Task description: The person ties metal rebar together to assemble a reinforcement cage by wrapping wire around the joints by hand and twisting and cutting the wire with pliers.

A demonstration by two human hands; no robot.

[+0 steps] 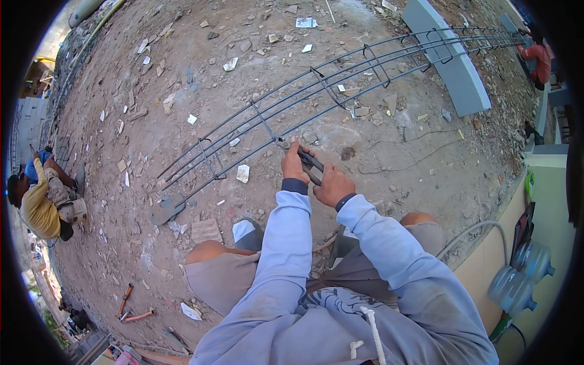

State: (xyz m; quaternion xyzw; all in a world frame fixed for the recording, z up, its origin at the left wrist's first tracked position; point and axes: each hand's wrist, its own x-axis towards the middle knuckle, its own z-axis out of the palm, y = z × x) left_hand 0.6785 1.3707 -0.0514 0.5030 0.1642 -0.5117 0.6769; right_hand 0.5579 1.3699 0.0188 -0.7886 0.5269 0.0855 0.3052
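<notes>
My right hand [336, 184] is closed around the handle end of dark pincers [311, 160]. My left hand [294, 163] is closed beside the pincers' head, its fingers against the tool; whether it also pinches a wire I cannot tell. The pincers' jaws meet the near bar of a long rebar cage [328, 89], at a corner of one of its square stirrups [263, 120]. Several parallel bars form the cage, which runs from lower left to upper right.
A grey slab [449, 64] props the cage's far part, where a person in red [538, 58] crouches. Another person in yellow [41, 204] sits at left. Orange-handled cutters [126, 302] lie on rubble-strewn ground. Water bottles [512, 291] stand by the right wall.
</notes>
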